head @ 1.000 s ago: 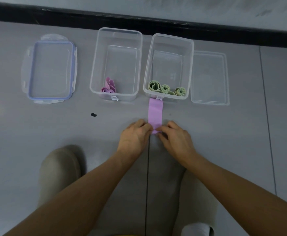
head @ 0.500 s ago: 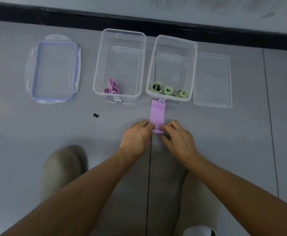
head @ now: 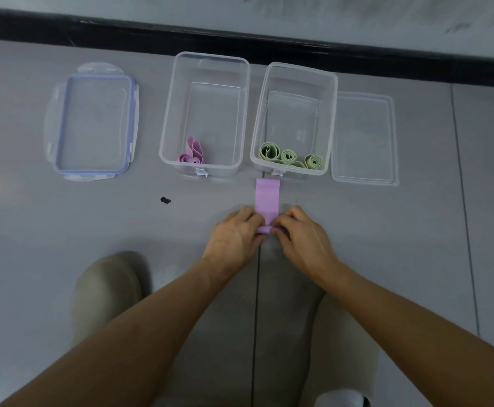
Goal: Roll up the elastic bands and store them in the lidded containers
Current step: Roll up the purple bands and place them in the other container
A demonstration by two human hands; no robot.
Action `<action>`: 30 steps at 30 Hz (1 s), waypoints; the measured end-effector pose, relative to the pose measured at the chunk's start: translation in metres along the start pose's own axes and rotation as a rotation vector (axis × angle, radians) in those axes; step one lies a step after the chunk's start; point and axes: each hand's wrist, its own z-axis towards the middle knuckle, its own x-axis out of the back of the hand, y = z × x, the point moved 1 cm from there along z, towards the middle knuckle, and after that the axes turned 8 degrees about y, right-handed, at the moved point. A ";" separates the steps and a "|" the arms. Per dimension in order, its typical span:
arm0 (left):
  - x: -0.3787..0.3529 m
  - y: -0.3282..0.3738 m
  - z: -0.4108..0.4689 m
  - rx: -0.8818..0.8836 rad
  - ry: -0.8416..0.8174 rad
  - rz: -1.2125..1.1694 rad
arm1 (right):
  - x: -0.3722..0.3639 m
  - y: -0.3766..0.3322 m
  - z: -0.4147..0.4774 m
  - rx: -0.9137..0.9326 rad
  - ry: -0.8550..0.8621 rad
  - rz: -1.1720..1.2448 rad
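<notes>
A purple elastic band [head: 266,196] lies flat on the grey floor, its far end just short of the right container. My left hand [head: 235,232] and my right hand [head: 300,233] pinch its near end, which is curled into a small roll between the fingertips. The left clear container [head: 207,113] holds one loosely rolled purple band [head: 192,154]. The right clear container [head: 295,118] holds three rolled green bands [head: 289,158] along its near wall.
A blue-rimmed lid [head: 93,121] lies far left; a plain clear lid [head: 364,139] lies right of the containers. A small black speck [head: 165,200] sits on the floor. A black skirting strip [head: 239,44] runs along the back. My knees fill the bottom.
The flat stretch of the purple band has grown a little shorter as the roll at its near end builds up under my fingertips. The hands stay in nearly the same spot.
</notes>
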 end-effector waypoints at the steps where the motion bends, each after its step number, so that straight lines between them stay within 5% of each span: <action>1: 0.000 0.000 0.001 -0.010 0.007 -0.006 | 0.000 0.000 -0.001 -0.005 0.002 0.003; 30: -0.005 -0.004 -0.008 0.075 0.028 -0.073 | -0.004 -0.006 -0.010 -0.027 0.013 0.105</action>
